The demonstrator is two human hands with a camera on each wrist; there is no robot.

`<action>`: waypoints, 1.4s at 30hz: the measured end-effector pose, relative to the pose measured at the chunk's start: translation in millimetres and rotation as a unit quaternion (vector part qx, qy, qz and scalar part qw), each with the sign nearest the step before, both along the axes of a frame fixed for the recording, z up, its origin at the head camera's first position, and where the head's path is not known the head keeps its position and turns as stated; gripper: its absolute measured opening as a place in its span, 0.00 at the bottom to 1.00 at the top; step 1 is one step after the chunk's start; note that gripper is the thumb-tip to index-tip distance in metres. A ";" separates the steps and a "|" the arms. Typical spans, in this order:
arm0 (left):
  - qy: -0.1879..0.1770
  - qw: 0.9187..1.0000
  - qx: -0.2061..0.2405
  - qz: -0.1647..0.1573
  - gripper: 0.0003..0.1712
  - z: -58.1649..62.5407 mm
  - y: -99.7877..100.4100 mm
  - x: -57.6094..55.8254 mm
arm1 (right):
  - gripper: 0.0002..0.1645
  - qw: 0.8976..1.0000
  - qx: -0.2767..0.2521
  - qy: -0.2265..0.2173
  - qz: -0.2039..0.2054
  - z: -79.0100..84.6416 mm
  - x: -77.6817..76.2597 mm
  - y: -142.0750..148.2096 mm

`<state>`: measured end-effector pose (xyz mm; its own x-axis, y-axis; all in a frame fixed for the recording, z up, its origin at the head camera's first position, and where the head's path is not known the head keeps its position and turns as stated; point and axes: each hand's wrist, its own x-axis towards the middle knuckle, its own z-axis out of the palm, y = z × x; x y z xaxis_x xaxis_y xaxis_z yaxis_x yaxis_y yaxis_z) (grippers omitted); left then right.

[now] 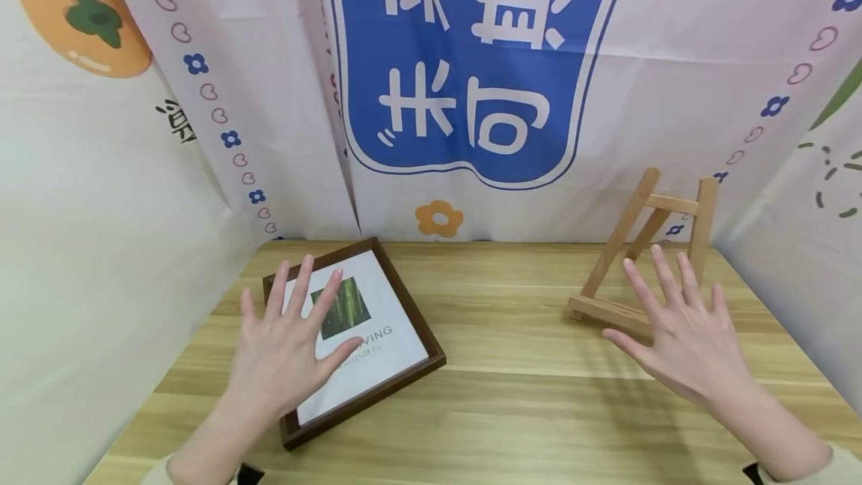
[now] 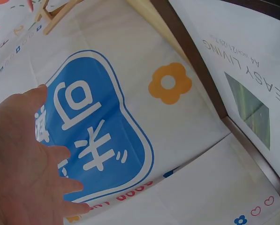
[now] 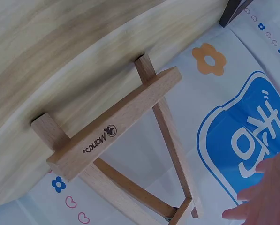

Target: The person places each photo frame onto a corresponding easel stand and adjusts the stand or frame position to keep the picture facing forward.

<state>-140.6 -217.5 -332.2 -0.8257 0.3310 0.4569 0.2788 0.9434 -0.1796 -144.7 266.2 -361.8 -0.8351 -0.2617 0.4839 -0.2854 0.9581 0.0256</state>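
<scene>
A dark brown picture frame [image 1: 404, 305] lies on the left of the wooden table, turned at an angle, with a white insert bearing a small green picture and lettering. Above it, fingers spread, my left hand [image 1: 279, 354] overlaps the frame in the head view and holds nothing. A small wooden easel [image 1: 616, 245] stands upright at the back right, its ledge facing me with a printed logo in the right wrist view. My right hand [image 1: 694, 346], also spread and holding nothing, is in front of the easel and hides part of its right leg and ledge.
The wood-grain table [image 1: 498, 395] reaches back to a white printed cloth [image 1: 673, 96] hanging behind it, with a blue panel [image 1: 465, 43] of white characters. More printed cloth [image 1: 101, 208] hangs at the left and right sides.
</scene>
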 end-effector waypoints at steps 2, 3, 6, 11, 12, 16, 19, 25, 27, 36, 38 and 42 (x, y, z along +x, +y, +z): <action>0.000 1.000 -0.001 0.004 0.52 -0.1 -1.4 0.8 | 0.59 1.000 -0.002 -0.001 0.003 1.5 -1.3 -0.3; 0.002 1.000 -0.002 0.005 0.52 -0.2 -2.1 1.2 | 0.59 1.000 -0.001 -0.002 0.004 2.2 -1.8 -0.7; 0.001 1.000 -0.003 0.009 0.52 -0.3 -4.2 1.9 | 0.59 1.000 0.002 -0.006 0.006 4.0 -3.3 -2.4; -0.003 1.000 -0.005 0.014 0.53 0.1 -8.3 2.6 | 0.59 1.000 0.007 -0.014 0.011 6.2 -5.5 -5.7; -0.005 1.000 -0.004 0.015 0.53 0.1 -9.3 2.7 | 0.59 1.000 0.008 -0.014 0.012 6.6 -6.3 -6.3; -0.013 1.000 -0.003 0.023 0.54 0.4 -13.1 2.9 | 0.59 1.000 0.014 -0.010 0.014 8.8 -11.0 -8.8; -0.015 1.000 -0.003 0.027 0.54 1.0 -15.9 2.7 | 0.59 1.000 0.017 -0.010 0.012 10.9 -14.7 -11.5; -0.011 0.999 -0.010 0.033 0.56 0.4 -23.0 1.3 | 0.59 0.999 0.009 -0.028 0.021 13.8 -21.9 -20.2; -0.008 0.999 -0.010 0.035 0.56 -0.6 -25.9 0.5 | 0.59 0.999 0.011 -0.032 0.024 14.3 -24.4 -23.6; -0.023 0.999 0.008 0.047 0.57 -9.6 -38.4 -2.0 | 0.58 0.998 0.029 -0.038 0.039 16.4 -37.5 -43.4; -0.027 0.998 0.011 0.051 0.57 -12.2 -41.1 -2.8 | 0.58 0.998 0.030 -0.040 0.045 16.0 -42.2 -48.9; -0.029 0.998 0.016 0.053 0.58 -16.5 -45.8 -4.7 | 0.57 0.996 0.017 -0.052 0.064 13.8 -52.2 -61.1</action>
<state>-145.3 -263.3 -348.7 -0.8810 0.2259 0.4158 0.1853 0.9732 -0.1360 -197.0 205.1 -348.0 -0.8387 -0.3843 0.3858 -0.4083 0.9126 0.0215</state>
